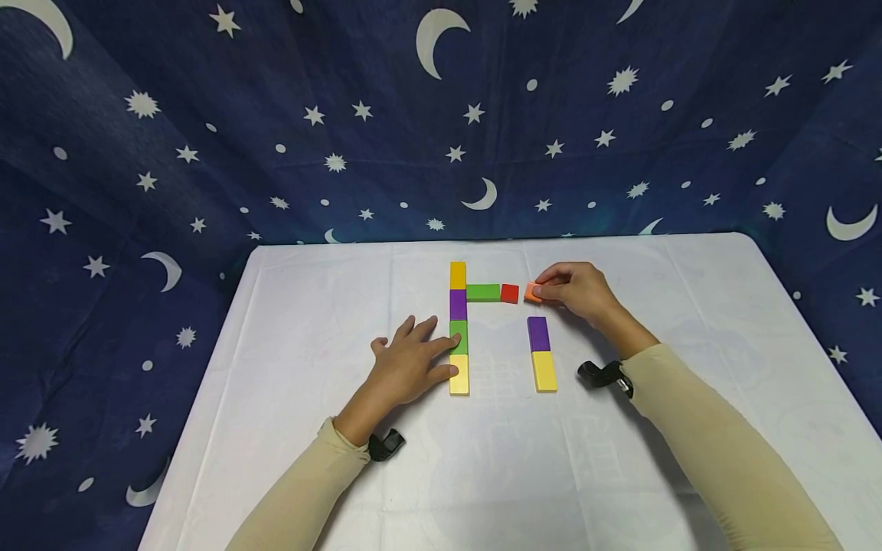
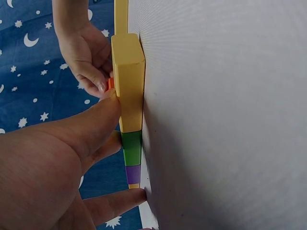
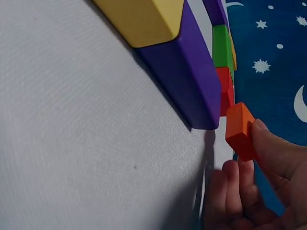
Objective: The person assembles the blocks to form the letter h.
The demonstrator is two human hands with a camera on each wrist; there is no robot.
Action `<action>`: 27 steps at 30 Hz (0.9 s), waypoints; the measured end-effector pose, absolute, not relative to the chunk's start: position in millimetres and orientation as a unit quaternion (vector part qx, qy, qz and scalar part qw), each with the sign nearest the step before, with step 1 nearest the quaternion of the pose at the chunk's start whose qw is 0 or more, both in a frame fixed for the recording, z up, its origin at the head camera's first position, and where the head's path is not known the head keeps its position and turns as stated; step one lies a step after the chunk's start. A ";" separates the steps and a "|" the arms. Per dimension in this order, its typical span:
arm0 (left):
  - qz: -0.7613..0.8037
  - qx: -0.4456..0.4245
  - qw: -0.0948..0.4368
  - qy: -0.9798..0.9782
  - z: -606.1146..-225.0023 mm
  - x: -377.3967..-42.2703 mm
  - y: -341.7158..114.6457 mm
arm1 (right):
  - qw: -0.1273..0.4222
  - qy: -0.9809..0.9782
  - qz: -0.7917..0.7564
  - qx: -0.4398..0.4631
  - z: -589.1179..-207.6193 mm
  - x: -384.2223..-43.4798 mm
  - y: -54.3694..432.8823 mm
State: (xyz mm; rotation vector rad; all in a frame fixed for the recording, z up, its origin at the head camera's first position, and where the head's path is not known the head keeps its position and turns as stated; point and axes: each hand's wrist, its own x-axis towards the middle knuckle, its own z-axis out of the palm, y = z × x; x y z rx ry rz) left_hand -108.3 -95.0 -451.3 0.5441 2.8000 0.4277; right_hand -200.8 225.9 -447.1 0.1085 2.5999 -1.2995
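In the head view, my right hand [image 1: 582, 292] pinches a small orange block [image 1: 531, 292] between thumb and fingers, just right of a red block [image 1: 509, 294]. The red block touches the end of a green block [image 1: 483, 293] that juts right from a column. That column runs orange-yellow block [image 1: 458, 275], purple block [image 1: 458, 304], green block [image 1: 455, 346], pale yellow block [image 1: 458, 383]. My left hand [image 1: 406, 366] has its fingers spread, with index finger and thumb resting on the column's lower two blocks. A gap separates the orange block from the red one in the right wrist view.
A second purple block [image 1: 538, 334] and a yellow block [image 1: 544, 372] lie end to end below the orange block. White cloth covers the table [image 1: 386, 490]. A dark blue star-and-moon curtain [image 1: 386, 76] hangs behind it. Each wrist bears a small black camera.
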 end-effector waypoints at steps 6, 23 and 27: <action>0.146 0.185 0.131 0.963 -450.8 -108.5 -95.0 | 0.113 0.898 -0.425 0.025 -446.5 -201.6 220.6; 0.146 0.183 0.136 0.963 -450.7 -108.7 -94.6 | 0.118 0.910 -0.397 0.034 -451.6 -202.9 216.9; 0.146 0.183 0.137 0.962 -450.5 -108.4 -94.8 | 0.111 0.914 -0.390 0.026 -454.1 -203.1 217.2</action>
